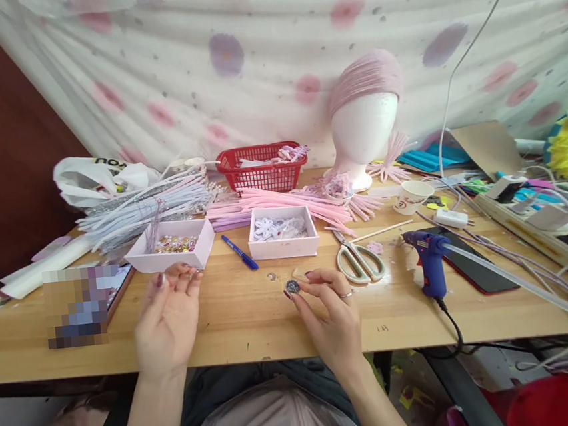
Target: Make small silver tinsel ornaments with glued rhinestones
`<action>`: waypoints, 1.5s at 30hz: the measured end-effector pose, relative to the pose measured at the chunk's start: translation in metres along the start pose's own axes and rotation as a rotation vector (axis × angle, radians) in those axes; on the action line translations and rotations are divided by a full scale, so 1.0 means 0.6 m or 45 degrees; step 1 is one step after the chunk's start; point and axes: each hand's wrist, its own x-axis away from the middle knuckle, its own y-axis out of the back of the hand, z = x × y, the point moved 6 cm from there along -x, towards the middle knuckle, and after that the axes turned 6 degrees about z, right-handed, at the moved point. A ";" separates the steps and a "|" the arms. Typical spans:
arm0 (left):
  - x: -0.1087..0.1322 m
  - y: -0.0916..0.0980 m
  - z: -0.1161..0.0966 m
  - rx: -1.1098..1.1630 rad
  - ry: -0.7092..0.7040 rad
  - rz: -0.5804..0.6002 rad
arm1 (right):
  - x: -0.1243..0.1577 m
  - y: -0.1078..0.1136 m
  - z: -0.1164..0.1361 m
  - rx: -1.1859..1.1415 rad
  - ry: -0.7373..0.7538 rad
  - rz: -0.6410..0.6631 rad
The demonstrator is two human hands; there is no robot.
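My right hand [331, 309] pinches a small dark, silvery round piece [292, 286] between thumb and forefinger, just above the tabletop. It resembles a tight coil, though its exact kind is too small to tell. To the left, my left hand [168, 321] is raised palm up, fingers loosely curled and thumb apart, with nothing plainly held. Just beyond it stands a white box [200, 251] of gold and coloured round beads and thin stems. Another white box [285, 248] holds pale flower shapes and clear packets. Between these boxes lies a blue pen [240, 252].
Scissors [360, 264] and a blue glue gun [430, 262] with its cord lie right of my hands. Behind are pipe cleaner bundles [293, 205], a red basket [263, 175], a foam head [363, 125] and a paper cup [413, 197]. A blurred phone-like object [89, 305] lies left.
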 end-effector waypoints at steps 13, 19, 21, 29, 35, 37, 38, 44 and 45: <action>0.016 -0.062 0.044 -0.191 0.313 0.308 | 0.005 -0.028 -0.018 -0.036 -0.112 0.229; -0.019 -0.014 0.020 -0.297 0.209 0.022 | 0.007 -0.033 -0.024 -0.023 -0.145 0.191; -0.021 -0.011 0.017 -0.328 0.193 0.023 | 0.007 -0.036 -0.023 -0.009 -0.123 0.198; -0.009 -0.030 0.021 -0.452 0.236 0.091 | 0.006 -0.042 -0.022 0.050 -0.124 0.297; -0.003 -0.037 0.028 -0.381 0.250 0.105 | 0.001 -0.039 -0.019 0.015 -0.133 0.268; -0.002 -0.039 0.027 -0.393 0.202 0.135 | 0.000 -0.039 -0.019 0.006 -0.146 0.272; -0.002 -0.039 0.027 -0.410 0.173 0.150 | 0.000 -0.039 -0.019 0.009 -0.150 0.275; 0.000 -0.024 0.028 -0.605 0.005 0.177 | 0.001 -0.038 -0.019 -0.039 -0.147 0.281; -0.001 -0.022 0.028 -0.636 -0.021 0.187 | 0.002 -0.038 -0.019 -0.055 -0.147 0.282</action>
